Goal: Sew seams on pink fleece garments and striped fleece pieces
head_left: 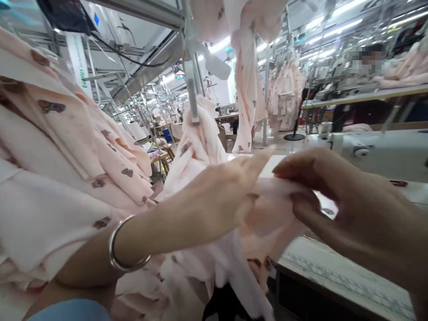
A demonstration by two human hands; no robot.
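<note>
Between my hands hangs a pale pink garment piece with brown printed figures, its upper edge stretched across from one hand to the other. My right hand pinches that edge between thumb and fingers. At the other end my left hand, a silver bangle on its wrist, has its fingers closed on the cloth; the fingertips are blurred and partly hidden. Just beyond my left hand, a bunch of pale pink cloth hangs from a metal clip.
Pink printed garments fill the left side close to my arm. A white sewing machine stands on a table at the right. More pink cloth hangs ahead from an overhead rail. A person sits far right.
</note>
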